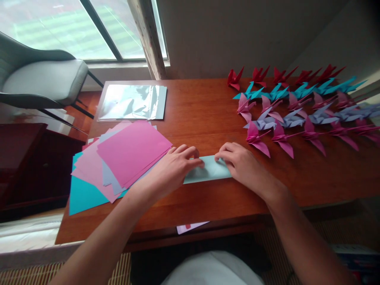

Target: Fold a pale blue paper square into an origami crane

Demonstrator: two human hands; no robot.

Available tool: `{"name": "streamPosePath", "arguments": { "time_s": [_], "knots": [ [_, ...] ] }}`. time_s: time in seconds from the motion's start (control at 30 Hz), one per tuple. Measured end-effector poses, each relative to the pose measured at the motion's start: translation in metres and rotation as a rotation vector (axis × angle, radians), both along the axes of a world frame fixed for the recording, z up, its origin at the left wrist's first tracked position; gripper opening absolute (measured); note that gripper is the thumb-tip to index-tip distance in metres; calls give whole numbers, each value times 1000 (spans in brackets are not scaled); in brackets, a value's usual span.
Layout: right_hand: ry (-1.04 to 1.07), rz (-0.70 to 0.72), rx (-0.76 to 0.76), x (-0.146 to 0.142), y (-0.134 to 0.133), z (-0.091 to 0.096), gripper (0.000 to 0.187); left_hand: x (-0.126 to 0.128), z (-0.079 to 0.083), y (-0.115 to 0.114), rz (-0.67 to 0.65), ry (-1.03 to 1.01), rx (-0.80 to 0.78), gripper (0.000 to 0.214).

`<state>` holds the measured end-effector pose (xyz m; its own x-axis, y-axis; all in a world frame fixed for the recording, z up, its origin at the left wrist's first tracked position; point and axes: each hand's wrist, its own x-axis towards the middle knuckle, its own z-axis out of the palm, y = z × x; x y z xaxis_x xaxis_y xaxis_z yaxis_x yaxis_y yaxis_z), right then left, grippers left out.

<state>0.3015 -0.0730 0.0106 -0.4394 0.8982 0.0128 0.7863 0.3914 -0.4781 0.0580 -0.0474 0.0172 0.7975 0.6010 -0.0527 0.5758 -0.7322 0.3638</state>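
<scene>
A pale blue-green sheet of paper [214, 168], folded into a long strip, lies on the wooden table in front of me. My left hand [183, 161] is at its left end, fingers curled with thumb and fingertips on the paper. At the right end, my right hand [241, 161] has its fingers bent together onto the strip's upper edge. The paper under both hands is partly hidden. Just left of my left hand is a loose pile of square paper, with a magenta sheet [133, 150] on top and pink, lavender and turquoise sheets below.
Folded paper cranes stand in rows at the right: red [234, 79], turquoise [279, 92], pink [245, 107], lavender [265, 120] and magenta [282, 138]. A clear plastic packet of paper [132, 102] lies at the back left. Beyond the table is a chair [44, 81].
</scene>
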Motion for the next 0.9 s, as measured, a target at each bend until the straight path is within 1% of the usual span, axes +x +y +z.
{"name": "streamPosePath", "arguments": {
  "time_s": [0.07, 0.17, 0.27, 0.33, 0.4, 0.53, 0.63, 0.77, 0.9],
  "knots": [
    [-16, -17, -9, -3, 0, 2, 27, 0, -1, 1, -8, -14, -20, 43],
    [-65, -54, -9, -8, -1, 4, 10, 4, 0, 0, 21, -28, -36, 31],
    [-120, -77, -21, -14, -1, 6, 5, 11, 3, -3, 59, 5, -23, 20],
    [-135, -69, -27, -18, -1, 7, 5, 15, 3, -6, 71, 24, 0, 19],
    [-134, -44, -31, -22, -2, 8, 10, 17, 0, -9, 67, -1, 14, 21],
    [-115, -8, -40, -26, -3, 6, 21, 19, -9, -16, 81, -109, -13, 38],
    [-89, -35, -14, -29, -6, 0, 18, 23, -10, -21, 150, -141, -42, 37],
    [-116, -94, 44, -35, -16, -4, 12, 34, -4, -34, 265, -69, -27, 27],
    [-164, -156, 98, -43, -29, -5, 14, 44, -3, -49, 345, -48, 1, 29]
  ]
}}
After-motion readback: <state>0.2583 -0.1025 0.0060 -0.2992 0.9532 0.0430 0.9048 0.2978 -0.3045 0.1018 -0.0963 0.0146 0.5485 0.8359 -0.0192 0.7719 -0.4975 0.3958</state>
